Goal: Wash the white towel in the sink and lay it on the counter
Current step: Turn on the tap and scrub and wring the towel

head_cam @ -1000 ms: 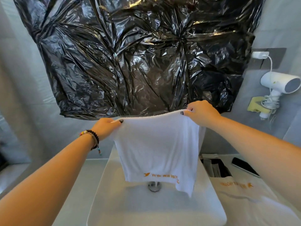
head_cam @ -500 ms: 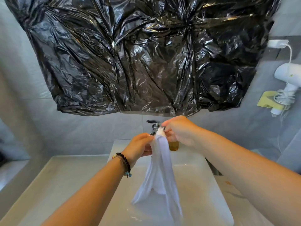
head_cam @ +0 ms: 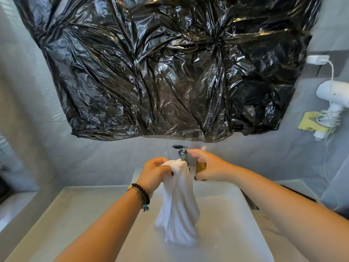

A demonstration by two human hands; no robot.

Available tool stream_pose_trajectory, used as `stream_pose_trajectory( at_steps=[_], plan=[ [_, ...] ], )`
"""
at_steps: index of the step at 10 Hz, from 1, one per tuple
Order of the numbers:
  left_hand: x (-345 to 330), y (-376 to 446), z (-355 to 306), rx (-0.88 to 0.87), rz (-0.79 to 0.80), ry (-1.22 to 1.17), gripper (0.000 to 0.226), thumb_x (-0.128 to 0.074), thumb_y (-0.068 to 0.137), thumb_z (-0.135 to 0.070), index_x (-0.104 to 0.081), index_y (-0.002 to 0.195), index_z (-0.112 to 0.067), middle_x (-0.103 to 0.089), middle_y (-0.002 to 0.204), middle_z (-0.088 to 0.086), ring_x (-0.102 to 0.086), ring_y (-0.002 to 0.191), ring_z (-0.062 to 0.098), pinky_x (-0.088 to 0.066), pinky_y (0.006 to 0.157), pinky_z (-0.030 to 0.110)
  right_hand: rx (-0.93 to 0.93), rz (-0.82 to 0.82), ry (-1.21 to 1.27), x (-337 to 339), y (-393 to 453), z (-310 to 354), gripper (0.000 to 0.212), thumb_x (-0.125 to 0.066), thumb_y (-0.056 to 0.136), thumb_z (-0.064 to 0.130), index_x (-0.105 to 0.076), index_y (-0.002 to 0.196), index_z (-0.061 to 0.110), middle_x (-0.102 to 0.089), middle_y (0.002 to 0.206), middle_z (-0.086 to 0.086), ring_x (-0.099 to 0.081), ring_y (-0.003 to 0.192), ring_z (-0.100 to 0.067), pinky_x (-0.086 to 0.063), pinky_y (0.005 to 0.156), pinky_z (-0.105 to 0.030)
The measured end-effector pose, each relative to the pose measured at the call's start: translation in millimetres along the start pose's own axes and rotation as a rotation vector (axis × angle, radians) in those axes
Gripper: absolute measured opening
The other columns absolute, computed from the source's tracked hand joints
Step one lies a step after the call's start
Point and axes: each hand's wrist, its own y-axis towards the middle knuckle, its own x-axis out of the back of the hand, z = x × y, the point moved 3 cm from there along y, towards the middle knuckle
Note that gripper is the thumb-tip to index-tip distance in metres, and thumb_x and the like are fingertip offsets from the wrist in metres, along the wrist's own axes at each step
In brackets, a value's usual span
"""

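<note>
1. White towel (head_cam: 177,208): bunched at top, gripped at the bunch, hanging in vertical folds, lower end inside sink (head_cam: 236,224), possibly touching basin floor.
2. Sink: white, rectangular, counter-mounted.

This is a bathroom, likely in a hotel or a home. A white rectangular sink (head_cam: 251,220) sits on a pale counter (head_cam: 62,210) with a chrome tap (head_cam: 181,152) at its back edge and an amber soap bottle (head_cam: 200,167) just beside the tap, all against grey tiled walls (head_cam: 37,140). A white hair dryer (head_cam: 334,95) hangs in a wall holder on the right with its cord running up to a plug (head_cam: 317,59), and a crumpled black plastic sheet (head_cam: 166,69) covers the wall above the sink.
</note>
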Motion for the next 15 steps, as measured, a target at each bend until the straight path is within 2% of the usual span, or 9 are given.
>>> stream_pose_trajectory(
  at_steps=[1,2,3,7,9,11,12,13,15],
  plan=[
    [-5.9,-0.6,-7.0,-0.019,-0.019,-0.108,0.010,-0.048,0.053,-0.006,-0.044,0.059,-0.013,-0.038,0.057,0.002,-0.033,0.055,0.017,-0.026,0.051,0.026,-0.086,0.112,0.187,-21.4,4.6,-21.7,0.100,-0.087,0.066,0.028,-0.031,0.149,0.028,-0.044,0.145,0.007,-0.040,0.136,-0.013,-0.039,0.108,-0.033],
    [-5.5,3.1,-13.5,-0.003,-0.068,-0.239,0.013,-0.044,0.060,-0.002,-0.044,0.072,-0.008,-0.040,0.061,0.004,-0.037,0.055,0.017,-0.031,0.047,0.022,-0.145,0.127,0.334,-31.5,4.6,-30.1,0.072,-0.085,0.063,0.044,-0.058,0.126,0.026,-0.066,0.121,0.002,-0.061,0.116,-0.017,-0.050,0.097,-0.037],
    [1.7,10.6,-19.9,0.018,-0.171,-0.171,0.010,-0.042,0.057,-0.005,-0.040,0.067,-0.008,-0.038,0.062,0.003,-0.033,0.057,0.018,-0.026,0.047,0.023,-0.064,-0.042,0.327,-26.1,5.4,-20.9,0.019,-0.077,0.082,0.024,-0.064,0.089,0.012,-0.063,0.080,0.001,-0.060,0.076,-0.012,-0.050,0.065,-0.025],
    [32.7,47.7,-27.3,0.021,-0.251,0.279,0.006,-0.038,0.049,-0.014,-0.041,0.053,-0.017,-0.041,0.059,-0.002,-0.043,0.078,0.023,-0.039,0.067,0.030,0.145,-0.354,-0.045,20.6,10.9,27.9,0.031,-0.082,0.074,0.027,-0.058,0.062,0.011,-0.043,0.058,0.001,-0.037,0.055,-0.010,-0.025,0.053,-0.027],
    [11.8,23.9,73.6,0.445,-0.216,-0.017,0.020,-0.038,0.046,-0.009,-0.023,0.055,-0.019,-0.024,0.057,0.001,-0.022,0.057,0.019,-0.016,0.058,0.029,-0.038,0.006,0.024,-29.3,-5.5,-32.6,0.038,-0.076,0.083,0.023,-0.048,0.057,0.020,-0.038,0.053,0.012,-0.036,0.048,-0.002,-0.026,0.049,-0.017],
    [-9.4,18.7,158.8,0.644,-0.217,-0.117,0.033,-0.042,0.075,0.005,-0.042,0.049,-0.015,-0.033,0.055,0.004,-0.031,0.052,0.019,-0.022,0.054,0.027,-0.369,-0.015,0.073,-81.6,-1.2,-119.4,0.023,-0.076,0.080,0.028,-0.068,0.079,0.006,-0.054,0.069,0.000,-0.052,0.066,-0.015,-0.037,0.056,-0.024],
    [-22.7,23.2,176.8,0.576,-0.235,-0.025,0.013,-0.049,0.091,-0.001,-0.055,0.100,-0.008,-0.053,0.082,0.007,-0.052,0.069,0.021,-0.042,0.063,0.030,-0.488,-0.299,0.147,-96.9,7.9,-156.1,0.023,-0.069,0.087,0.019,-0.064,0.109,0.011,-0.062,0.093,-0.003,-0.058,0.086,-0.019,-0.044,0.066,-0.024],
    [-38.8,17.1,203.7,0.473,-0.104,0.274,0.059,-0.053,0.096,-0.014,-0.027,0.149,-0.013,-0.040,0.144,0.006,-0.041,0.133,0.027,-0.038,0.108,0.039,-0.523,-0.377,0.127,-123.0,11.1,-181.7,0.042,-0.054,0.097,0.017,-0.045,0.138,0.017,-0.050,0.133,-0.010,-0.053,0.119,-0.024,-0.047,0.097,-0.032],
    [-72.8,-4.6,254.1,0.344,-0.003,0.951,0.062,-0.036,0.100,-0.039,-0.013,0.154,-0.019,-0.020,0.159,0.000,-0.025,0.143,0.022,-0.027,0.113,0.036,-0.516,-0.237,-0.163,-195.1,8.4,-201.4,0.055,-0.035,0.102,0.038,-0.017,0.153,0.032,-0.011,0.161,-0.002,-0.015,0.146,-0.023,-0.019,0.118,-0.037]
  ],
)
